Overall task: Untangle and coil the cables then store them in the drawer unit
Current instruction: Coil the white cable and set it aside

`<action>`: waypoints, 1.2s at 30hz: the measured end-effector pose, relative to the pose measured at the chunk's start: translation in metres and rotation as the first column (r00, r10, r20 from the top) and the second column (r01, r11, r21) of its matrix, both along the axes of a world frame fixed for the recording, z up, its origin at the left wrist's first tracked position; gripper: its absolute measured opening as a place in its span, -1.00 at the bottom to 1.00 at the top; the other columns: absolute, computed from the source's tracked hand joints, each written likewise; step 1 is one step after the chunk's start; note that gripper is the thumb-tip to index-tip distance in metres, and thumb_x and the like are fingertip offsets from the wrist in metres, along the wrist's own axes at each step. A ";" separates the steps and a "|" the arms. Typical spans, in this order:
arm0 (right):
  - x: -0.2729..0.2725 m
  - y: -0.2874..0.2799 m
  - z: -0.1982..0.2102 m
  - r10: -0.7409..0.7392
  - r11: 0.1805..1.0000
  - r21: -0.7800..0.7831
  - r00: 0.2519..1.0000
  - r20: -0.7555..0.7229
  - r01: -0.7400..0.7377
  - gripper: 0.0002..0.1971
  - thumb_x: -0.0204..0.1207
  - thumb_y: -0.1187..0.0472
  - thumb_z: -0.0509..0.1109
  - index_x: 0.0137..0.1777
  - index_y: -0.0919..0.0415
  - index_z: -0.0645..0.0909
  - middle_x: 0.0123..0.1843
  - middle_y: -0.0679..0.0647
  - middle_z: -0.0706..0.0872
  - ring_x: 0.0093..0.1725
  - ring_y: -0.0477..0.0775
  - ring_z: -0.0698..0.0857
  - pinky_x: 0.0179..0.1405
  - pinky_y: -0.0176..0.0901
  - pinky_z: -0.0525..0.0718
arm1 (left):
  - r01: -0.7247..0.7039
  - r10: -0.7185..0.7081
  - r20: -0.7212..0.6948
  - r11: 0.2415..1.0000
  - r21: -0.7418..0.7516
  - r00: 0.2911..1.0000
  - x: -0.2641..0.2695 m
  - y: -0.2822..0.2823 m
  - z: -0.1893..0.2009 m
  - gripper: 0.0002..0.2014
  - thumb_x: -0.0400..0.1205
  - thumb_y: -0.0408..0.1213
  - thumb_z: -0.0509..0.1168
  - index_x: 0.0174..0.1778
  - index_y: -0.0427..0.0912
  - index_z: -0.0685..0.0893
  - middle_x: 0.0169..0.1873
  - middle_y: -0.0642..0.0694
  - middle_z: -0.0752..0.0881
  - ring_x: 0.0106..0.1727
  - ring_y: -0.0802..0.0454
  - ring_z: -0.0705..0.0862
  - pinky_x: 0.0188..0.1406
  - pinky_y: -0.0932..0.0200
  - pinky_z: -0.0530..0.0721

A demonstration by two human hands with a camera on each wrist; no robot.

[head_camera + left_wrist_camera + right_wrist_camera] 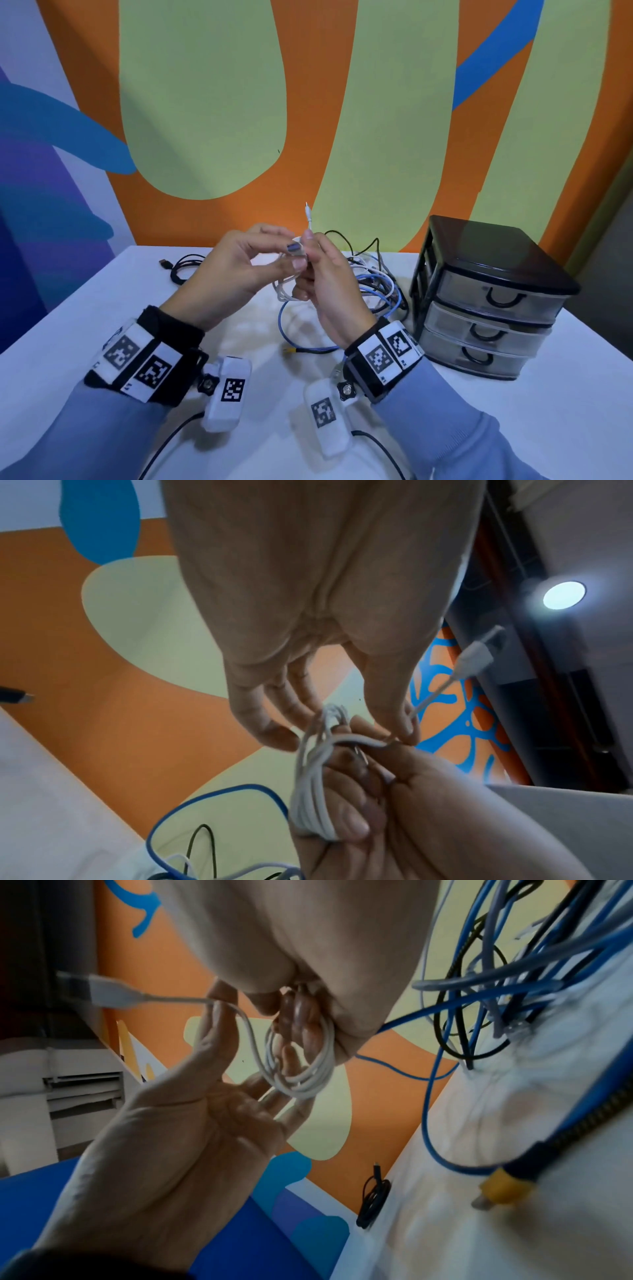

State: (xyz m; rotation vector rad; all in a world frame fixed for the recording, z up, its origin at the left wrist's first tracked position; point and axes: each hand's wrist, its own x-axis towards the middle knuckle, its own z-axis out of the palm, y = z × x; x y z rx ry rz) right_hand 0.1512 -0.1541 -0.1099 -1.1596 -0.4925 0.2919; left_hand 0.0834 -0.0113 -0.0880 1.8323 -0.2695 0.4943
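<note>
Both hands are raised above the white table (85, 308), meeting over a small white cable (301, 1069) wound into a coil. The right hand (329, 284) curls its fingers round the coil and grips it, the loops bunched against its fingertips in the left wrist view. The left hand (236, 263) pinches the loose tail of the same cable between thumb and forefinger, its other fingers spread loosely; the tail ends in a white USB plug (106, 991) that sticks out past the thumb (in the head view a thin plug tip points straight up above the hands).

Just behind and to the right of the hands lies the tangle of cables (376, 284), blue, grey and black strands looped together on the table, with a blue cable (301, 346) trailing towards the person and ending in a yellow connector. A black cable (181, 270), already coiled, lies apart on the far left of the table. At the right stands the drawer unit (486, 298), black-framed with three translucent drawers, all closed
</note>
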 end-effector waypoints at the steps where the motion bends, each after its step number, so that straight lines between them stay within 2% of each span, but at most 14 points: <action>1: -0.002 0.000 0.000 0.032 0.999 0.028 0.999 -0.023 -0.032 -0.73 0.86 0.04 0.22 -0.10 0.08 0.52 -0.47 -0.09 0.43 -0.53 -0.10 0.23 -0.45 -0.21 0.24 | -0.006 0.006 -0.005 1.000 -0.020 1.000 0.000 -0.001 -0.001 -0.76 0.56 -0.29 0.60 0.15 -0.16 0.94 0.21 -0.17 0.79 0.38 -0.03 0.74 0.48 -0.03 0.68; 4: -0.004 0.000 0.000 0.137 0.984 0.124 0.987 -0.082 -0.127 -0.79 0.86 0.05 0.22 0.02 0.10 0.54 -0.43 -0.05 0.32 -0.42 -0.02 0.11 -0.39 -0.16 0.21 | -0.078 0.080 0.082 0.997 -0.030 0.993 0.002 -0.003 -0.001 -0.73 0.57 -0.47 0.61 0.14 -0.12 0.88 0.09 -0.11 0.84 0.00 -0.02 0.82 0.16 -0.01 0.79; 6: -0.004 0.000 0.001 0.167 0.979 0.133 0.981 -0.096 -0.154 -0.82 0.86 0.05 0.21 0.07 0.11 0.53 -0.43 -0.07 0.36 -0.42 -0.02 0.12 -0.39 -0.21 0.24 | -0.131 0.131 0.109 0.991 -0.009 0.985 0.004 -0.004 -0.001 -0.60 0.58 -0.52 0.60 0.21 0.00 0.75 0.03 -0.06 0.80 -0.08 0.02 0.79 0.05 0.02 0.78; 9: -0.007 0.002 -0.001 0.148 0.981 0.142 0.985 -0.084 -0.135 -0.77 0.87 0.12 0.22 -0.06 0.06 0.57 -0.42 -0.01 0.23 -0.45 -0.02 0.15 -0.38 -0.20 0.29 | -0.252 0.252 0.043 0.968 0.001 0.967 0.006 -0.003 -0.002 -0.53 0.53 -0.39 0.56 0.29 0.11 0.68 -0.05 -0.01 0.81 -0.09 0.03 0.82 -0.06 -0.02 0.77; 11: -0.007 0.004 -0.002 0.110 0.984 0.145 0.992 -0.053 -0.102 -0.70 0.87 0.20 0.21 -0.10 0.02 0.65 -0.41 0.03 0.16 -0.45 0.00 0.17 -0.36 -0.17 0.35 | -0.370 0.372 0.009 0.920 0.128 0.928 0.007 -0.001 -0.004 -0.67 0.50 -0.30 0.49 0.16 0.09 0.78 -0.25 0.09 0.82 -0.24 0.14 0.77 -0.17 0.11 0.71; 13: -0.008 0.006 -0.004 0.083 0.988 0.135 0.996 -0.045 -0.076 -0.69 0.86 0.25 0.20 -0.08 0.02 0.68 -0.41 0.04 0.15 -0.45 0.01 0.18 -0.36 -0.16 0.41 | -0.453 0.469 -0.005 0.854 0.255 0.883 0.008 -0.001 -0.005 -0.92 0.57 -0.30 0.45 -0.16 -0.03 0.84 -0.50 0.05 0.71 -0.45 0.17 0.57 -0.35 0.16 0.54; 15: -0.007 0.007 -0.004 0.072 0.990 0.124 0.996 -0.053 -0.065 -0.76 0.86 0.27 0.18 0.00 0.09 0.63 -0.42 0.04 0.17 -0.47 -0.01 0.22 -0.38 -0.17 0.47 | -0.427 0.461 -0.082 0.865 0.263 0.884 0.008 0.000 -0.005 -0.82 0.60 -0.30 0.44 -0.34 -0.13 0.79 -0.50 -0.12 0.73 -0.43 0.05 0.56 -0.33 0.12 0.52; 18: -0.003 0.006 -0.004 0.063 0.991 0.120 0.995 -0.076 -0.053 -0.73 0.88 0.23 0.17 -0.08 0.16 0.57 -0.46 0.00 0.22 -0.49 -0.03 0.23 -0.43 -0.20 0.47 | -0.212 0.193 -0.302 0.977 -0.029 0.934 0.005 0.004 0.000 -0.91 0.68 -0.42 0.47 -0.14 -0.31 0.75 -0.23 -0.31 0.87 -0.25 -0.09 0.72 -0.15 0.06 0.74; 20: 0.001 0.004 -0.002 0.053 0.989 0.145 0.992 -0.117 -0.036 -0.74 0.88 0.20 0.18 -0.08 0.18 0.55 -0.48 -0.01 0.23 -0.50 -0.05 0.22 -0.45 -0.21 0.42 | -0.074 -0.016 -0.389 0.974 -0.215 0.921 0.002 0.009 0.004 -0.82 0.67 -0.29 0.53 0.04 -0.35 0.76 -0.05 -0.39 0.85 -0.09 -0.14 0.77 0.00 0.04 0.78; 22: 0.004 0.001 0.000 0.053 0.983 0.180 0.987 -0.154 -0.025 -0.74 0.88 0.19 0.18 -0.06 0.21 0.54 -0.48 -0.01 0.23 -0.51 -0.05 0.22 -0.46 -0.19 0.39 | -0.007 -0.141 -0.406 0.939 -0.343 0.903 0.001 0.014 0.007 -0.69 0.68 -0.14 0.47 0.16 -0.32 0.76 -0.05 -0.29 0.79 -0.07 -0.06 0.76 -0.06 0.15 0.80; 28: 0.006 -0.003 0.003 0.055 0.977 0.213 0.978 -0.201 -0.012 -0.62 0.88 0.03 0.16 -0.20 0.16 0.39 -0.45 0.02 0.17 -0.49 0.00 0.22 -0.42 -0.16 0.53 | -0.180 -0.012 -0.363 0.853 -0.491 0.932 0.007 0.008 0.005 -0.78 0.85 -0.33 0.27 -0.03 -0.27 0.78 -0.12 -0.17 0.81 -0.17 0.04 0.75 -0.14 0.17 0.86; 33: 0.011 -0.004 0.002 0.037 0.972 0.233 0.976 -0.216 0.015 -0.59 0.89 0.02 0.14 -0.25 0.11 0.33 -0.46 0.00 0.18 -0.50 0.00 0.22 -0.42 -0.18 0.55 | -0.257 0.015 -0.315 0.617 -0.744 0.949 0.008 0.009 0.007 -0.82 0.86 -0.39 0.24 0.01 -0.29 0.72 -0.15 -0.15 0.85 -0.19 0.04 0.68 -0.19 0.22 0.85; 34: 0.011 -0.003 0.002 0.031 0.974 0.228 0.976 -0.215 0.020 -0.59 0.89 0.02 0.14 -0.25 0.11 0.32 -0.45 -0.01 0.18 -0.50 -0.01 0.21 -0.43 -0.19 0.53 | -0.248 0.025 -0.293 0.605 -0.757 0.956 0.008 0.009 0.007 -0.84 0.86 -0.39 0.24 0.03 -0.29 0.72 -0.18 -0.13 0.84 -0.20 0.05 0.65 -0.20 0.25 0.83; 36: 0.012 -0.002 0.002 0.014 0.975 0.219 0.975 -0.220 0.036 -0.58 0.90 0.01 0.12 -0.25 0.09 0.30 -0.45 -0.02 0.16 -0.52 -0.02 0.19 -0.48 -0.21 0.47 | -0.212 0.063 -0.229 0.669 -0.713 0.971 0.007 0.006 0.009 -0.85 0.85 -0.38 0.26 0.04 -0.25 0.73 -0.19 -0.10 0.83 -0.20 0.08 0.59 -0.19 0.28 0.75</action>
